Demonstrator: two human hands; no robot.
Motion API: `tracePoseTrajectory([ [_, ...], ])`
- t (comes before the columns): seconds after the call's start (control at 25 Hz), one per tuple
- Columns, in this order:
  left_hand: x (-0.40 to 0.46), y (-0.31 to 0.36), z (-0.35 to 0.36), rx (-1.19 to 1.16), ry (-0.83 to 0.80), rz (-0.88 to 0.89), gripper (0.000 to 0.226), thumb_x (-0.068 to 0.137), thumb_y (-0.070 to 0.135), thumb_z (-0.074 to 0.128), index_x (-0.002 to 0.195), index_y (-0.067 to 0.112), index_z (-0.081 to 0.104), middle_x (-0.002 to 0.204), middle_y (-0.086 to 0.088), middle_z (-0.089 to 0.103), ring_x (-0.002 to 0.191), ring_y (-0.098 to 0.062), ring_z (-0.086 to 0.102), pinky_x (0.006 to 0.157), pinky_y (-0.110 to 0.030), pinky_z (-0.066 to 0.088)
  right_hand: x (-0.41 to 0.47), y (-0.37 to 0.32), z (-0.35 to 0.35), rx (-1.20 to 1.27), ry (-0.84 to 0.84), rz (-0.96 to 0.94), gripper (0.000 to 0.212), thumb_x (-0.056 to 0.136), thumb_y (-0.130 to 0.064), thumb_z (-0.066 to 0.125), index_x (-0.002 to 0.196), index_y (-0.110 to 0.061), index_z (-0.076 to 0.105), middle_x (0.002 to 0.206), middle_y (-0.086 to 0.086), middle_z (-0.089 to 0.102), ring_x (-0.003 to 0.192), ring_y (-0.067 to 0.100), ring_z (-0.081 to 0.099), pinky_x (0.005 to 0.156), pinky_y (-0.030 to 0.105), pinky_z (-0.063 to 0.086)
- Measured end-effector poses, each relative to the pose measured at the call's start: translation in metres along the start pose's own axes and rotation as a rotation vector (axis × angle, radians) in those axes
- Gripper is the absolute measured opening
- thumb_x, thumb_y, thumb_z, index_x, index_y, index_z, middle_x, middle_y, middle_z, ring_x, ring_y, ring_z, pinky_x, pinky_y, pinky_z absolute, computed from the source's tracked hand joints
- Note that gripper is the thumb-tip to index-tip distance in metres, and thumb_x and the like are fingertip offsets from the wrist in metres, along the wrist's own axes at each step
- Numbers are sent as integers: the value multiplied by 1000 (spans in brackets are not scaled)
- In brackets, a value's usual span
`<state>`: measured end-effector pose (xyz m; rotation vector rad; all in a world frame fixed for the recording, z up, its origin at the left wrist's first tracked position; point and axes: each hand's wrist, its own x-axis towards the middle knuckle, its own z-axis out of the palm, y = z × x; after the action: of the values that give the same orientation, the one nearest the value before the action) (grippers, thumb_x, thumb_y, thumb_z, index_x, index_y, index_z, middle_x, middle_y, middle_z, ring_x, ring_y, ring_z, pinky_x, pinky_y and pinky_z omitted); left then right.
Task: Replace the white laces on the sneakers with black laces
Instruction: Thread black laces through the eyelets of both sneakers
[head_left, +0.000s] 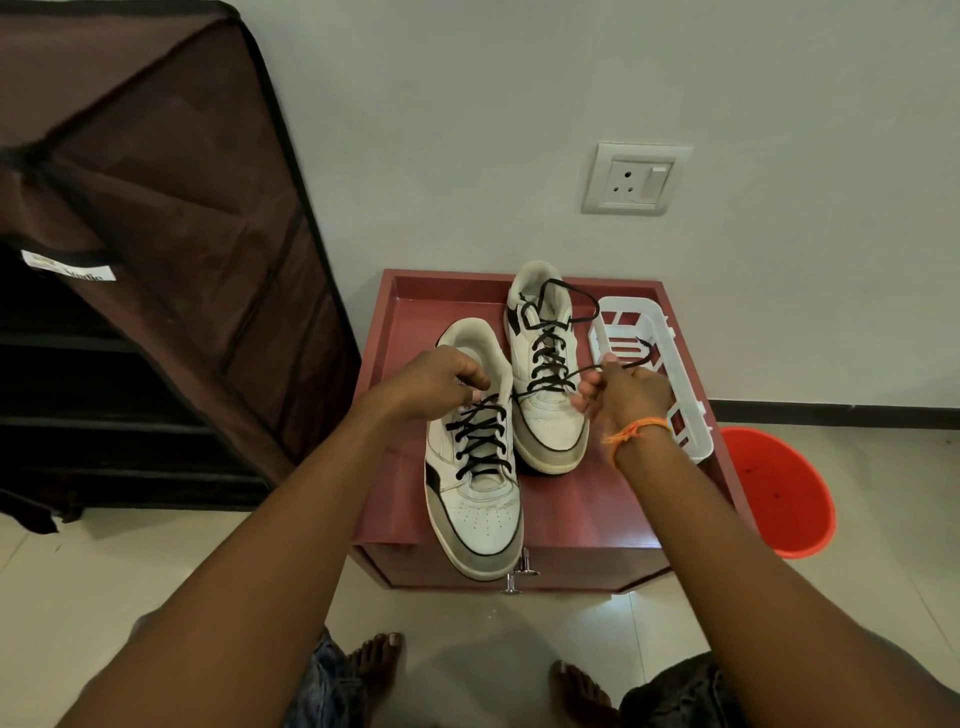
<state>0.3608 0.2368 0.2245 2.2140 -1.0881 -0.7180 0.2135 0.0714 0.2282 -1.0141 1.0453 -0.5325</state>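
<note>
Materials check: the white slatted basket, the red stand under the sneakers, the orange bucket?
White slatted basket: looks like moulded plastic, with thin uniform ribs and a slight gloss.
Red stand: probably laminated or painted board, matte, with flat panels, crisp edges and a metal knob on the front.
Orange bucket: likely plastic, with a smooth, slightly shiny rolled rim.

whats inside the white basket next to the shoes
Through the white basket only the red cabinet top shows, plus a black lace end over it. The right hand covers its near part, so that portion stays unknown.
</note>
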Motion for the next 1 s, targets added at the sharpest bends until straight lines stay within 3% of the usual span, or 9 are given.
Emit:
tracePoseTrajectory([
  [0.08,1,0,0,16,2,3,22,92,7,66,113,10,72,114,-1,70,109,-14,63,100,-33,49,-16,16,13,-159,-184,190,41,94,-41,59,99,-1,57,88,13,62,68,19,63,47,30,55],
  [0.16,-1,2,0,12,7,3,22,92,7,66,112,10,73,113,-1,70,108,-13,64,99,-33,50,-30,29,27,-237,-292,266,46,90,-44,64,98,1,59,90,14,64,67,20,62,49,31,56],
  [0.28,-2,3,-1,-3,5,0,25,92,8,65,117,10,71,119,-1,68,112,-12,61,98,-26,47,-34,34,39,-162,-272,127,28,93,-24,64,78,-5,51,72,12,57,55,19,55,44,30,54],
  [0.52,-2,1,-5,27,-35,-6,30,91,0,64,117,14,71,120,3,67,115,-10,59,93,-19,44,-17,8,16,-93,-131,-1,24,97,-17,58,80,-2,55,72,11,57,66,22,61,49,33,58],
  [0.6,-3,-1,-6,59,-40,-12,32,91,0,62,119,14,70,124,2,65,118,-10,56,98,-23,44,-17,9,14,-105,-121,-35,26,96,-20,59,76,-3,56,69,9,57,64,20,61,49,32,57],
  [0.72,-5,2,1,-44,94,-14,38,93,7,62,131,9,59,137,-5,50,128,-18,50,105,-35,45,-18,8,17,-93,-117,3,25,97,-21,57,76,-8,59,66,3,55,59,13,55,54,31,56],
  [0.84,-13,13,9,-167,207,-212,50,97,20,58,144,16,41,146,-7,30,131,-22,38,109,-42,41,-13,-5,14,-57,-83,47,23,97,-21,53,78,-13,62,65,-1,50,55,10,47,52,26,50],
  [0.92,-20,18,5,-239,327,-294,31,99,17,51,130,18,53,139,-11,47,120,-25,51,102,-46,48,-10,-16,11,-19,-40,43,27,98,-25,51,75,-15,62,65,-2,48,53,10,43,52,26,46],
  [1.0,-30,20,-9,-352,428,-374,18,98,10,48,93,22,59,111,-13,65,95,-28,65,87,-48,56,-9,-29,6,50,-19,25,31,100,-27,47,74,-16,59,65,-2,49,56,13,46,56,29,45],
])
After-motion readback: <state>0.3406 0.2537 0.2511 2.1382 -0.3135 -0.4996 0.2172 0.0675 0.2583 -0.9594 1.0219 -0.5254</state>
